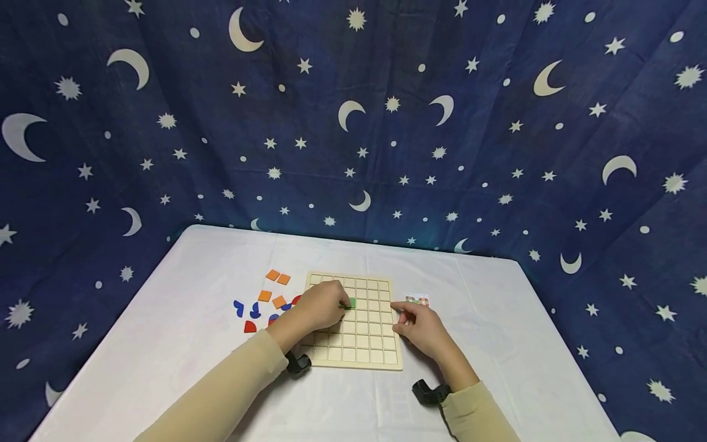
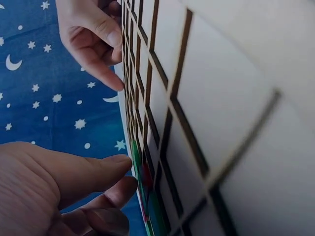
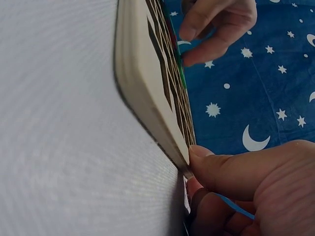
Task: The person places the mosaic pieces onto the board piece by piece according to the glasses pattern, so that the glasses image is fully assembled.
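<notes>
Early going, seemingly: grid board [image 1: 369, 328] mostly bare where visible. Left hand [image 1: 322, 305] has fingers clamped on green piece [image 2: 135, 153] over board; right hand [image 1: 424, 330], fingers apart, touches board's right edge. Orange pieces [image 1: 265, 296], blue pieces [image 1: 255, 310] lie left of board, apparently unplaced.

card [image 1: 417, 300]: print too small | sleeves [image 1: 221, 387]: cut off below | board [image 1: 361, 342]: partly hidden

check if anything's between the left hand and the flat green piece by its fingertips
Nothing visible does: the left hand has its fingertips right at the flat green piece, over the pale wooden grid board. The right hand is apart, at the board's right edge.
</notes>
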The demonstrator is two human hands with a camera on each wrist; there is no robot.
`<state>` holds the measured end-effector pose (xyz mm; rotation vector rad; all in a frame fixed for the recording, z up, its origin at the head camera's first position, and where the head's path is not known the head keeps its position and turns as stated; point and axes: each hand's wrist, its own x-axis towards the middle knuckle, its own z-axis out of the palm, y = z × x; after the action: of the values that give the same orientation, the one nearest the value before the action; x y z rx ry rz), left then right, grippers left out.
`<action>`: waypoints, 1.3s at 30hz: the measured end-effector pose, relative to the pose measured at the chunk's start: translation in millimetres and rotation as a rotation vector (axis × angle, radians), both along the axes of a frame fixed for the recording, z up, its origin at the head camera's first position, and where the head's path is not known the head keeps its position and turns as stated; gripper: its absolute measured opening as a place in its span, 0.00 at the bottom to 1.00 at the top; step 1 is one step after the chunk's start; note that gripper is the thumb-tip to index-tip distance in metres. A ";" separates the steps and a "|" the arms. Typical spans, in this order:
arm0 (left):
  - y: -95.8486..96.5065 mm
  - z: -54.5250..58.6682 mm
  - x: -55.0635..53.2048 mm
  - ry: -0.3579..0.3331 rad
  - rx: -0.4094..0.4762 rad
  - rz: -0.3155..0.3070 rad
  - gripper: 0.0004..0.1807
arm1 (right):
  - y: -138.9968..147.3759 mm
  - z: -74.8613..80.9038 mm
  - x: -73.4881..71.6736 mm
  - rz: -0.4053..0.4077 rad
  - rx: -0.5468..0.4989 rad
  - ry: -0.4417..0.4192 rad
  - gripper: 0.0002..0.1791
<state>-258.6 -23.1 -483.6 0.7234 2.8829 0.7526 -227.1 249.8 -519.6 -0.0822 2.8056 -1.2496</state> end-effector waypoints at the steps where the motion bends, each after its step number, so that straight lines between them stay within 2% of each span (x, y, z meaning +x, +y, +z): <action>1: -2.2 0.0 0.4 -0.001 -0.001 0.005 0.10 | 0.2 -0.6 0.1 -0.001 0.002 0.003 0.27; 6: -20.2 2.7 -0.9 -0.008 0.008 0.069 0.13 | 0.6 -2.7 -0.2 -0.003 0.032 0.019 0.27; 12: -53.7 6.4 -7.7 -0.019 0.006 0.171 0.13 | 0.5 -2.5 -0.8 -0.002 0.071 0.029 0.27; 19: -96.4 5.8 -25.9 -0.068 0.015 0.290 0.15 | 0.3 -2.7 -0.9 -0.009 0.074 0.031 0.27; 24: -118.1 6.9 -37.0 -0.112 0.027 0.361 0.20 | 0.9 -3.1 -1.5 -0.008 0.074 0.028 0.27; 31: -138.4 4.1 -46.6 -0.090 -0.053 0.372 0.24 | 1.1 -3.2 -1.2 -0.005 0.065 0.023 0.27; 35: -142.2 0.1 -50.7 -0.127 -0.066 0.379 0.25 | 1.5 -3.5 -1.0 -0.004 0.068 0.027 0.27; 39: -142.0 -2.1 -52.9 -0.159 -0.049 0.387 0.19 | 1.9 -3.5 -0.9 -0.008 0.072 0.026 0.27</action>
<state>-311.4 -165.1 -485.8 0.0895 2.9109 0.7316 -228.1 251.7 -523.1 -0.0836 2.8729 -1.1561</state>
